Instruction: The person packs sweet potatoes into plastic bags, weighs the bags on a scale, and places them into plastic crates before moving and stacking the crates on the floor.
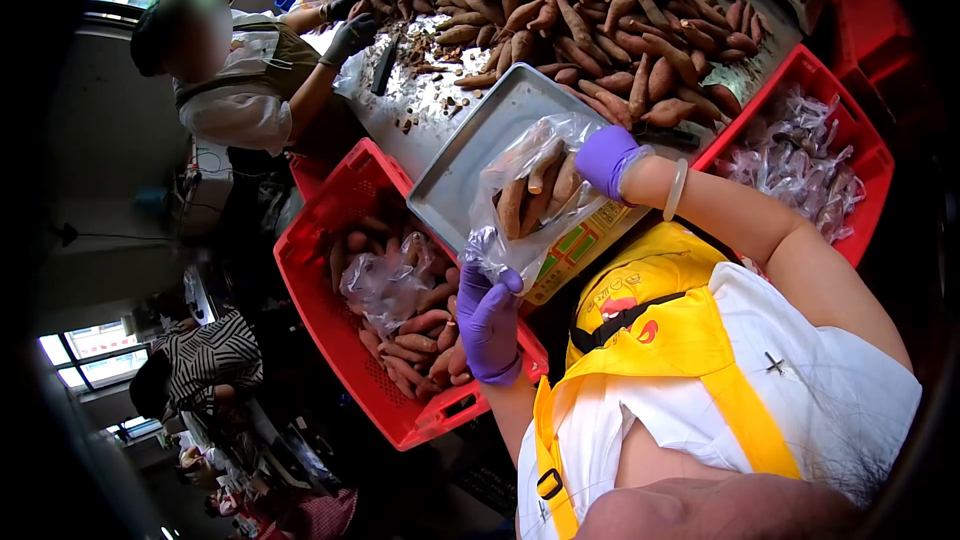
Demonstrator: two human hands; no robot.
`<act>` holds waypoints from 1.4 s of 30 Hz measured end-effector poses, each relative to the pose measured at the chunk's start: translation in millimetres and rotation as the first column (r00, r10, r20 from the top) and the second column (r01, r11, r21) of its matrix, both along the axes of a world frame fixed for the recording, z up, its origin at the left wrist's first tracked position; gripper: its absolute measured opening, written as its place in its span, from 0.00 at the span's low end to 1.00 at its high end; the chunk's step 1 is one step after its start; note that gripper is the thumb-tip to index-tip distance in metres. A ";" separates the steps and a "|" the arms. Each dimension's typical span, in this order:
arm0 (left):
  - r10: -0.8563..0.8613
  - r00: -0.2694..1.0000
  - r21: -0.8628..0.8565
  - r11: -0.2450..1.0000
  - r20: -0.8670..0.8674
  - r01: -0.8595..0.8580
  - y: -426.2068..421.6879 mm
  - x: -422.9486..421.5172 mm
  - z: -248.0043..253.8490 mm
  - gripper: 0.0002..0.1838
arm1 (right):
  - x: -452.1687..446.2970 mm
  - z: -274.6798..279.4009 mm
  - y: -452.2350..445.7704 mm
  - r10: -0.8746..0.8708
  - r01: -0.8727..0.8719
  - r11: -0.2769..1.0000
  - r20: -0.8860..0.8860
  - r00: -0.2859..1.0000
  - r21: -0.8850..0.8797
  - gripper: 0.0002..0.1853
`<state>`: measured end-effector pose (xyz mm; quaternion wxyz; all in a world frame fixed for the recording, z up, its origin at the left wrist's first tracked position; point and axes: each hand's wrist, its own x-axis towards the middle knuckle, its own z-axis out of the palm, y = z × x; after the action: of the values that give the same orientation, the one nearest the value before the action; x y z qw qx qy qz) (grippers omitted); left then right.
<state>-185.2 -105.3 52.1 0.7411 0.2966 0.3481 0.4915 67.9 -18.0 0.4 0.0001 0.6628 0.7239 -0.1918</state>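
Note:
A clear plastic bag (530, 185) with several sweet potatoes inside lies over a grey metal tray (450, 155). My left hand (490, 325), in a purple glove, grips the bag's gathered edge at its lower left. At the bag's right side, my right hand (610, 162), also purple-gloved, has its fingers closed on the plastic; some fingertips are hidden. Beneath the bag is a yellow and green printed surface (575, 250). A red crate (320, 315) beside my left hand holds loose sweet potatoes and crumpled plastic bags (385, 285).
A large heap of sweet potatoes (600, 20) covers the table's far side. Another red crate (870, 150) at right holds filled clear bags (800, 165). A co-worker (240, 90) in dark gloves stands at upper left. Another person (210, 360) is at lower left.

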 end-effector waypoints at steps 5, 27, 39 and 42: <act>0.134 0.990 0.071 0.989 -0.038 -0.131 8.2 5.3 16.2 0.32 | -32.1 -24.9 23.5 0.367 -0.334 0.894 -0.060 0.928 0.300 0.12; 0.440 0.672 0.464 0.871 -0.596 -0.159 11.8 10.3 -5.7 0.28 | 9.8 23.9 29.4 0.235 -0.051 0.907 -0.401 0.886 0.417 0.13; 0.698 0.336 0.668 0.711 -0.633 -0.219 -3.8 -18.9 16.4 0.24 | 82.5 104.2 40.8 0.011 0.327 0.944 -0.996 0.094 0.041 0.18; 0.693 0.304 0.674 0.716 -0.654 -0.182 -2.2 -13.4 23.8 0.28 | 64.7 91.7 22.1 -0.012 0.435 0.896 -0.975 0.221 0.088 0.21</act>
<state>-198.6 -107.4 75.9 0.1766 0.5661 0.6137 0.5213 132.7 4.1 92.1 -0.5829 0.4947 0.4875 -0.4217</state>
